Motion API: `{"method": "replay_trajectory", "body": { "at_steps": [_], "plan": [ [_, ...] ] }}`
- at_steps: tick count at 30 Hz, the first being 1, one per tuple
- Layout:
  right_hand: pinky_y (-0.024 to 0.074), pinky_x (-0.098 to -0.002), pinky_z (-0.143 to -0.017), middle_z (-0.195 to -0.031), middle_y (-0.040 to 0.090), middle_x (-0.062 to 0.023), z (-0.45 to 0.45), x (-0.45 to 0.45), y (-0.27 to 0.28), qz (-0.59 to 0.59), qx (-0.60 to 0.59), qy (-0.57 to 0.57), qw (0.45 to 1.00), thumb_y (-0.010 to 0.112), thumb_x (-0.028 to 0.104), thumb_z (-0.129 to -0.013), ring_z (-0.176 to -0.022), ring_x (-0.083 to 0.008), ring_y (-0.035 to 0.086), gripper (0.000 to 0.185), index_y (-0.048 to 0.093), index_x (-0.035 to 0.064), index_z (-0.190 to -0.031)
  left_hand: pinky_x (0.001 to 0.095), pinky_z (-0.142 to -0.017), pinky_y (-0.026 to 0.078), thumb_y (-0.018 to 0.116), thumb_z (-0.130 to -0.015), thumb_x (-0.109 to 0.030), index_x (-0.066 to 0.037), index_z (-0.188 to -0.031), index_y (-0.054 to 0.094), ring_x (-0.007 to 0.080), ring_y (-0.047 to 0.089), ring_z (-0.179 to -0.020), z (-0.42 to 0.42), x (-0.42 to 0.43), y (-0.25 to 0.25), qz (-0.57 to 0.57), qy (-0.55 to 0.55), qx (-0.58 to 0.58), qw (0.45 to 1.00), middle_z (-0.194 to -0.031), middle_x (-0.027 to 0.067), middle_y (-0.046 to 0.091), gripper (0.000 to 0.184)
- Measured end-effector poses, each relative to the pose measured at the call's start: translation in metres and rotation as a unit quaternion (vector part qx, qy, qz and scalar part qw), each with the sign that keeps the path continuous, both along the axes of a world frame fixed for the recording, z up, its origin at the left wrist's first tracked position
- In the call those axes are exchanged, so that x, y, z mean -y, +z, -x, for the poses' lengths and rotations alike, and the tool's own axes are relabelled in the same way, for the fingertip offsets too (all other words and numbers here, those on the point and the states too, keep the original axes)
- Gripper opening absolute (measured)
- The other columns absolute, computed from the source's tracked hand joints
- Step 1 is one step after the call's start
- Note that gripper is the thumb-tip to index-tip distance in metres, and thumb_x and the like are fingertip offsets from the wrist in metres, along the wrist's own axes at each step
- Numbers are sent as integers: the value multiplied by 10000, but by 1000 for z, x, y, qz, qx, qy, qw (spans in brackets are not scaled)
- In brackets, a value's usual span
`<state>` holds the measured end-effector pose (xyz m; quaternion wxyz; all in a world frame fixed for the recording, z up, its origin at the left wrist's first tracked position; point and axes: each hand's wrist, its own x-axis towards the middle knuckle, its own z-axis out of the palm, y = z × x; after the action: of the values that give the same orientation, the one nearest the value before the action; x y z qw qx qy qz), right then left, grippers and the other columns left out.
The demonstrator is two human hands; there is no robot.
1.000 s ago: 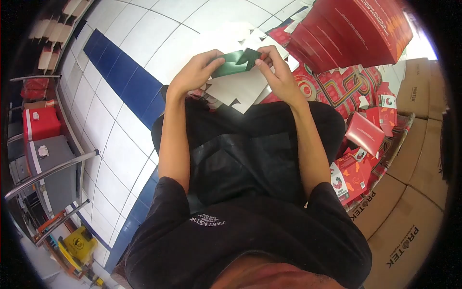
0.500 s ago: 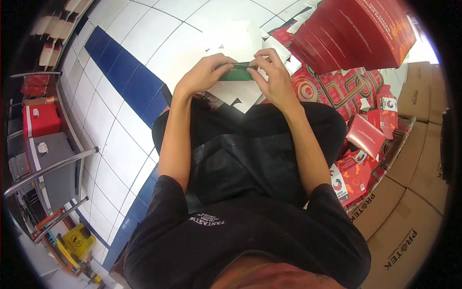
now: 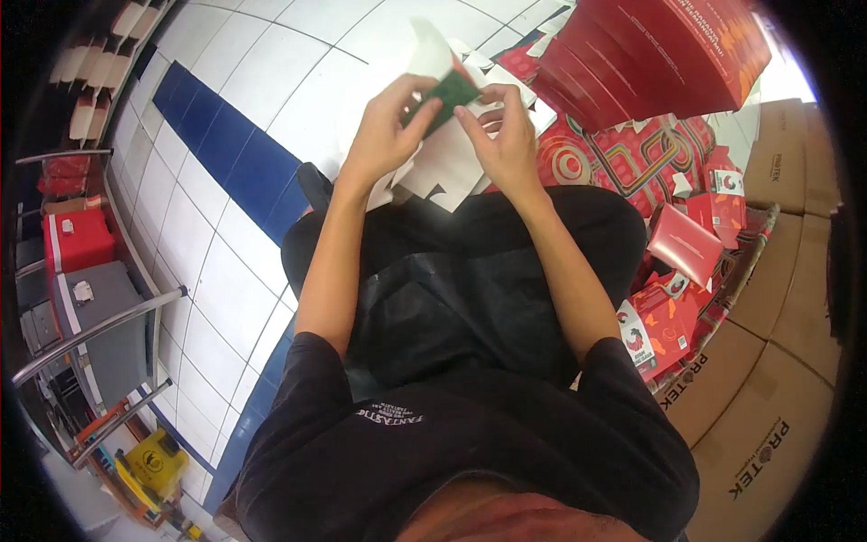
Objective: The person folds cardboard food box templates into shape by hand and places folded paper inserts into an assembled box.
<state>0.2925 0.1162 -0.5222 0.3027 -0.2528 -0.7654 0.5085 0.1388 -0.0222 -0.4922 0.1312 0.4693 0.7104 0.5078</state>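
A small dark green piece point(image 3: 452, 98) is tilted between my two hands, above white card sheets point(image 3: 449, 172). My left hand point(image 3: 394, 124) grips its left part, with the thumb on the near face. At its right edge, my right hand point(image 3: 499, 131) has thumb and forefinger closed on the green piece. A white flap with a bit of red point(image 3: 458, 67) shows just beyond the green piece; whether it is joined to it I cannot tell.
Large red printed boxes point(image 3: 646, 68) stand on a patterned red mat point(image 3: 623, 167) at the upper right. Smaller red packages point(image 3: 685, 246) lie nearer. Brown cartons point(image 3: 759, 397) line the right side. A metal-framed rack point(image 3: 108, 330) is at the left.
The green piece has gone from nearly level to tilted, its right end raised. My left hand has moved up slightly. A white flap now shows beyond it.
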Motion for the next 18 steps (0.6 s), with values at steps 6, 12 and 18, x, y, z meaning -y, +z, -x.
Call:
{"method": "replay_trajectory", "body": {
  "at_steps": [6,12,18],
  "plan": [
    [592,-380,-884,-1269,724,-172,10,17,-25,6,-81,103,991,862,247,-953,-1030,-237,747,571,581,-36,-1362,345,-926,635,756,-1004,14,-6,-1136,622,171,723,-1016,-28,-21,0,-233,66,186,952,-1192,81,737,190],
    [581,-340,-935,-1240,745,-137,9,-9,-40,281,-34,45,958,805,136,-979,-1147,-192,713,487,591,-23,-1387,391,-803,633,827,-879,24,-35,-1141,723,285,766,-966,-30,-19,-13,-196,71,-222,953,-1165,110,752,288],
    [582,-355,-987,-1185,766,-137,6,3,-14,417,-215,42,882,728,49,-1026,-1078,-230,746,286,711,-72,-1284,437,-713,592,862,-839,-81,-71,-1181,769,366,748,-889,-35,-17,-32,-115,19,-328,938,-1055,130,765,354]
  ]
}}
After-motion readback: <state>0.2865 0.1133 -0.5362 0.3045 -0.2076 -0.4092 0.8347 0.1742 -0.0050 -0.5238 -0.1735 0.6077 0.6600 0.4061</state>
